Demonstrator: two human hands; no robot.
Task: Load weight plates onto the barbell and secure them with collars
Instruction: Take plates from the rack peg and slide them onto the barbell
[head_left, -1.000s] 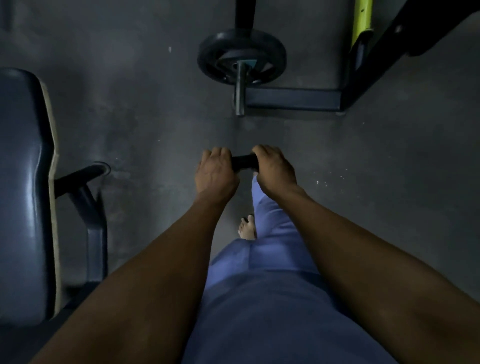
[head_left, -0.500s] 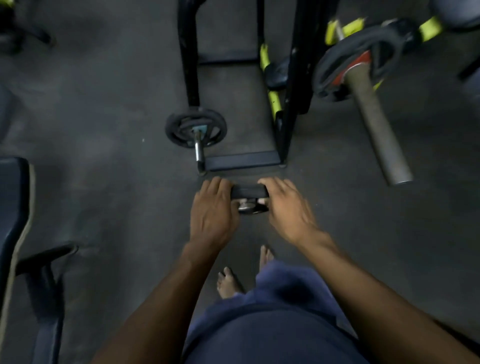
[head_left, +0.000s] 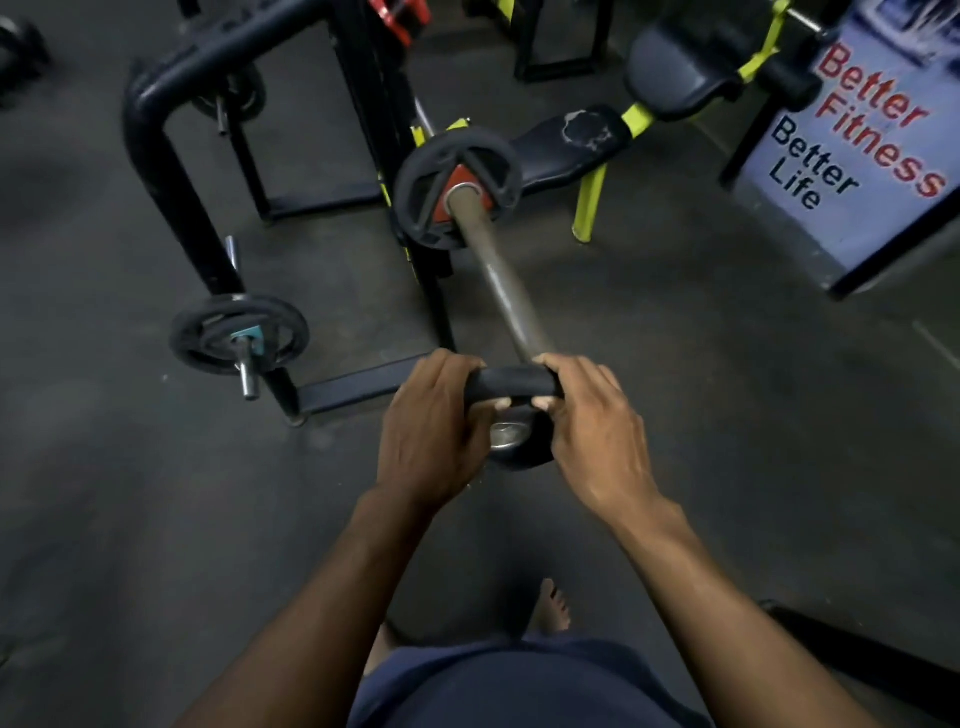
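Observation:
A small black weight plate (head_left: 511, 384) with a metal hub is held upright at the near end of the barbell sleeve (head_left: 498, 275). My left hand (head_left: 431, 431) grips its left rim and my right hand (head_left: 597, 431) grips its right rim. The brownish sleeve runs away from me to a larger black plate with a red centre (head_left: 457, 189) sitting on the bar. Whether the small plate's hole is over the sleeve tip is hidden behind the plate. No collar shows on this sleeve.
A black rack (head_left: 171, 171) stands to the left, with a plate on a storage peg (head_left: 239, 332) and another plate behind it (head_left: 231, 96). A bench with yellow legs (head_left: 587, 150) lies beyond. A sign (head_left: 857, 156) stands at right. My bare feet (head_left: 553, 605) are below.
The view has tilted up from the floor toward the barbell. Both hands have carried the small plate up and forward to the end of the sleeve.

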